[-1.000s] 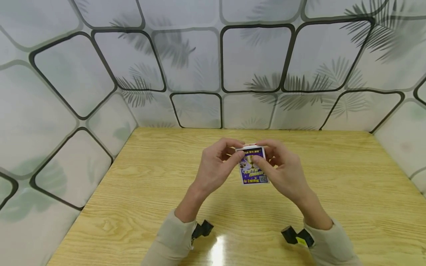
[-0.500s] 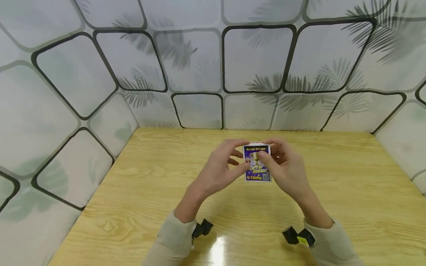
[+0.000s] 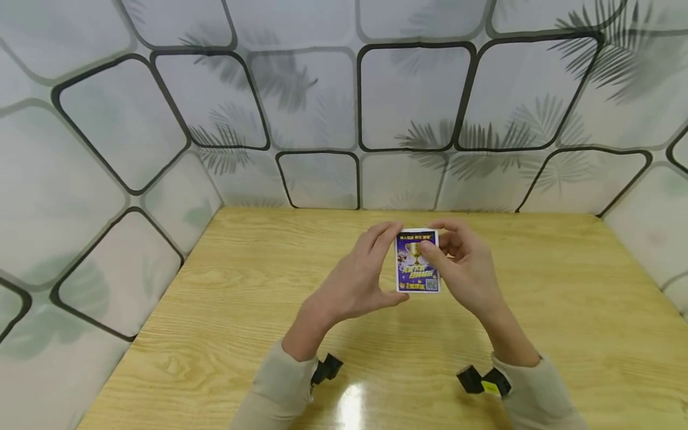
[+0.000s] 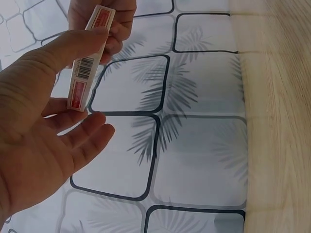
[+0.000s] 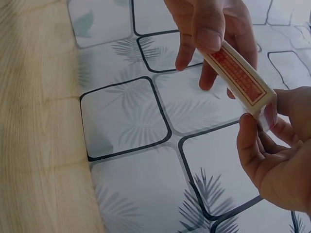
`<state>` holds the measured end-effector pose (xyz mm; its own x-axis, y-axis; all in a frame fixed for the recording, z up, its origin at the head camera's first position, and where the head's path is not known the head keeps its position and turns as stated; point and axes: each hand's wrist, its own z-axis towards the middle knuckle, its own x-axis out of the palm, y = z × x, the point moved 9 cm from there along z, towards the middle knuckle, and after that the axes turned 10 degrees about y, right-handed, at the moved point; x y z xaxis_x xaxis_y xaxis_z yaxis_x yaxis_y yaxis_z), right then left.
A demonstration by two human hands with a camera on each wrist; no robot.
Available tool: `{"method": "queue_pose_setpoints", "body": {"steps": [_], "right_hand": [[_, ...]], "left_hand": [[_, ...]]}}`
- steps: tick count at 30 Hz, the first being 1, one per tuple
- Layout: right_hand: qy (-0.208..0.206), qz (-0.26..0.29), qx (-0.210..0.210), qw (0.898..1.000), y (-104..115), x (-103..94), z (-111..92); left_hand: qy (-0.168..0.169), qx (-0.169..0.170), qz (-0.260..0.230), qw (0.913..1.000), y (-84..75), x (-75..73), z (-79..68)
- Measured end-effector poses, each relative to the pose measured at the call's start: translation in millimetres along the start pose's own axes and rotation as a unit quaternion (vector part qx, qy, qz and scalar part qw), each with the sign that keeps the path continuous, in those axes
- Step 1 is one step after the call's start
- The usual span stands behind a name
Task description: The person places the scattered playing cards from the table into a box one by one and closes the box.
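Note:
A flat boxed pack of playing cards [image 3: 416, 272] is held above the table, its purple face with a gold trophy and a QR code turned up. My right hand [image 3: 469, 272] pinches it by the right side, thumb on the printed face and fingers beneath. Along the left side, my left hand [image 3: 355, 278] spans it, index finger at the far corner and thumb by the near one. In the left wrist view the pack's narrow side [image 4: 83, 69] shows a barcode between red panels. Another red-panelled side [image 5: 238, 77] of the pack appears in the right wrist view.
The wood-grain table [image 3: 226, 334] reaches back to a wall covering [image 3: 317, 101] with dark rounded outlines and leaf prints. Black wrist devices [image 3: 326, 369] sit at both sleeves. A bright reflection lies on the tabletop near the front.
The left thumb has slid off the printed face to the near left corner, and the left hand has spread wider. The pack has shifted slightly right and straightened. The right hand keeps its pinch.

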<state>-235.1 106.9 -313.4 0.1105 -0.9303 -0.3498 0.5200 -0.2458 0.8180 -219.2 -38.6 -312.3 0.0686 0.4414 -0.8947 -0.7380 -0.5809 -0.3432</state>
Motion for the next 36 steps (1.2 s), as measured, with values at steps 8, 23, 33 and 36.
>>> {"method": "queue_pose_setpoints", "body": {"steps": [8,23,33,36], "right_hand": [[0.169,-0.072,0.039,0.982,-2.2,15.2,-4.3],[0.218,-0.204,0.057,0.953,-21.4,31.4,-6.4],[0.275,-0.225,0.073,0.932,-65.9,38.0,17.7],[0.292,-0.214,0.082,0.928,-85.2,42.6,25.8]], "left_hand": [[0.003,-0.008,0.015,0.9998,7.6,-1.8,-3.0],[0.068,-0.062,-0.009,0.9957,31.9,14.9,1.7],[0.14,-0.087,-0.001,0.9863,74.1,45.2,25.0],[0.176,-0.104,0.004,0.979,90.7,59.9,33.6]]}}
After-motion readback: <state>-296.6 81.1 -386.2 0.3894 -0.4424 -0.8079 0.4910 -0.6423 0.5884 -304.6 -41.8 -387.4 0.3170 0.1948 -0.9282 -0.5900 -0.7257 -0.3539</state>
